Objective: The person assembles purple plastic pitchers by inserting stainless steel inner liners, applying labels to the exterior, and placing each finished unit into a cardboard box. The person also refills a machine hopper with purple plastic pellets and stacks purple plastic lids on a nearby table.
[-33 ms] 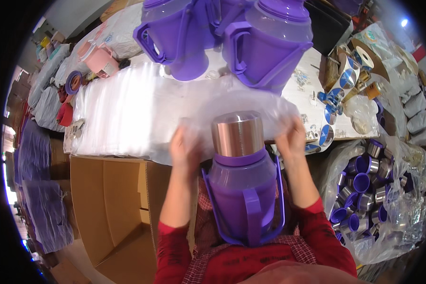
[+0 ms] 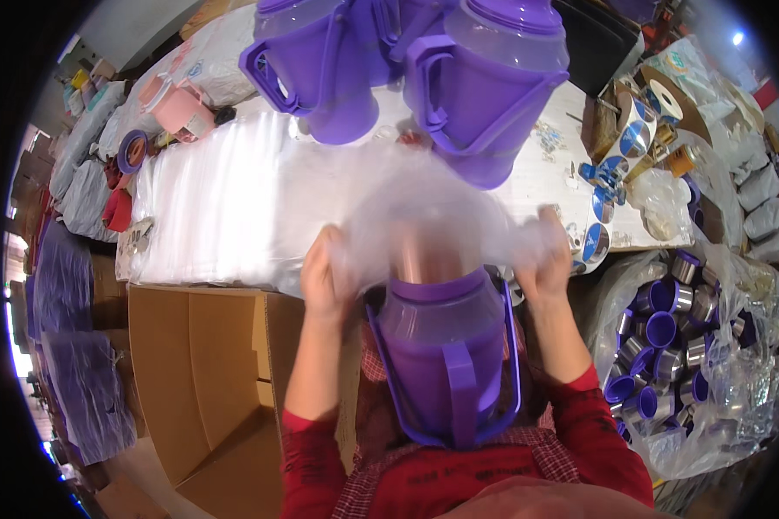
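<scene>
A large purple vacuum flask (image 2: 441,346) stands upright against my body, its handle facing me and its carrying bail hanging round it. Its steel cup lid (image 2: 433,255) shows hazily through a clear plastic bag (image 2: 441,195). My left hand (image 2: 323,272) is closed on the bag's edge to the left of the lid. On the other side, my right hand (image 2: 545,264) pinches the opposite edge. The bag is stretched between both hands and draped over the lid, above the purple collar. Motion blurs the film and the fingertips.
Several purple flasks (image 2: 493,95) stand at the table's far side. A pile of clear bags (image 2: 208,208) covers its left part. An open cardboard box (image 2: 195,372) is at lower left. Steel-and-purple cups fill a plastic sack (image 2: 744,381) at right, below a sticker roll (image 2: 664,99).
The bag has come down from beyond the flask over its steel lid. My right hand has shifted slightly right, and both hands still grip the film.
</scene>
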Tool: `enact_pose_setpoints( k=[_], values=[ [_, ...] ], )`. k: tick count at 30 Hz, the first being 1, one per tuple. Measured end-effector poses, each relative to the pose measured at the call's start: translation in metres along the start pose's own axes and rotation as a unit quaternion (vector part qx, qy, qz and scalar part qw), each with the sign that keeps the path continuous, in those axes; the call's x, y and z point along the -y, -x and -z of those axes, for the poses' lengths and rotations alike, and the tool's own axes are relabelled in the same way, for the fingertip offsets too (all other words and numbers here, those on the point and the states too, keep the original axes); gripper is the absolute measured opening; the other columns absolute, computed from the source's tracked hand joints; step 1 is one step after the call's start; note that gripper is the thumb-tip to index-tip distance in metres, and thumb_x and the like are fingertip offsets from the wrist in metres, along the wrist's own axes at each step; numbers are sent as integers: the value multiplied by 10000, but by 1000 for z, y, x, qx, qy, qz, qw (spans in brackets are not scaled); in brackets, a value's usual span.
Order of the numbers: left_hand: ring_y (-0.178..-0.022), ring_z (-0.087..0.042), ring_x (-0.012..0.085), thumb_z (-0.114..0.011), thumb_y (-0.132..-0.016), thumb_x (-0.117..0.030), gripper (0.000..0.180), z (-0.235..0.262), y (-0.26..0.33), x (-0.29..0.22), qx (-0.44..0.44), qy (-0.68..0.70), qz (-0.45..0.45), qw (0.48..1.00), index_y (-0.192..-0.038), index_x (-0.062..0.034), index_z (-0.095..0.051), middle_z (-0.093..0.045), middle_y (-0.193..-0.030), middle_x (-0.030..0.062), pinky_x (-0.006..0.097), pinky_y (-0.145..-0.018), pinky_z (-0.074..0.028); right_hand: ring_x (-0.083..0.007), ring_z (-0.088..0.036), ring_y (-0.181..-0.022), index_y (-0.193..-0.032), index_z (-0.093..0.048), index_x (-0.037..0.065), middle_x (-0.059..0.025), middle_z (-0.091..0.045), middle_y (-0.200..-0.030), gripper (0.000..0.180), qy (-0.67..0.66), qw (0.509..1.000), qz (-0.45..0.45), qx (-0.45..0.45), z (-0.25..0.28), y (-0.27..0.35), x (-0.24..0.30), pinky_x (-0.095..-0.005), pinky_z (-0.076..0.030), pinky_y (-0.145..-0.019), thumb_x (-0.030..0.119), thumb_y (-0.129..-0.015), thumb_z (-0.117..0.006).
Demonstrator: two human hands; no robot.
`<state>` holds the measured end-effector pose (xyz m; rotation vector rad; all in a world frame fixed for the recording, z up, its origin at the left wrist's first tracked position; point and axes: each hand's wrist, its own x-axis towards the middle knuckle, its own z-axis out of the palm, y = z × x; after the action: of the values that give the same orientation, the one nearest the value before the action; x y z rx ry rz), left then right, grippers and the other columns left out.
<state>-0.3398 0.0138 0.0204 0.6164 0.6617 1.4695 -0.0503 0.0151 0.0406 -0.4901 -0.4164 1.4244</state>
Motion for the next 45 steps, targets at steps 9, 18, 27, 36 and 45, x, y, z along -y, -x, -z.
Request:
enact_pose_setpoints(
  k=[9,18,27,36,45],
  values=[
    [-702,-521,87,-691,-786,-133,184,9,140,-8,39,-364,42,930,-771,-28,-542,-536,-707,-9,240,-607,-404,-161,-511,-551,-693,-543,52,-77,-496,-627,294,555,765,122,303,26,125,38,-284,-343,-461,184,-623,-797],
    [-880,-668,224,-723,-797,-240,216,-12,233,-51,371,-505,459,630,-949,-87,-727,-709,-902,59,317,-821,-509,-225,-684,-833,-933,-711,63,-88,-712,-916,96,454,720,-145,505,29,224,66,-365,-550,-751,69,-846,-671],
    [-1300,-447,316,-667,-823,-142,542,-142,77,-14,234,-663,-252,664,-1330,-60,-494,-477,-1377,209,425,-1039,-402,-371,-641,-812,-983,-643,60,-173,-657,-850,238,659,518,-239,490,91,286,26,-437,-517,-703,270,-906,-562],
    [-1095,-565,217,-607,-688,-46,658,-9,98,-88,55,-498,189,845,-1337,14,-516,-605,-1205,133,321,-985,-417,-473,-426,-1199,-1204,-501,-52,-296,-464,-1255,481,635,632,-50,440,74,272,-12,-539,-328,-1056,182,-812,-652],
    [-1109,-562,242,-604,-926,-181,425,173,297,-165,-511,-242,-35,824,-1306,-23,-497,-556,-1273,121,364,-898,-497,-405,-351,-1348,-1419,-361,29,-217,-310,-1492,768,597,623,133,488,-84,122,-114,-518,-322,-1102,73,-750,-737]
  ],
)
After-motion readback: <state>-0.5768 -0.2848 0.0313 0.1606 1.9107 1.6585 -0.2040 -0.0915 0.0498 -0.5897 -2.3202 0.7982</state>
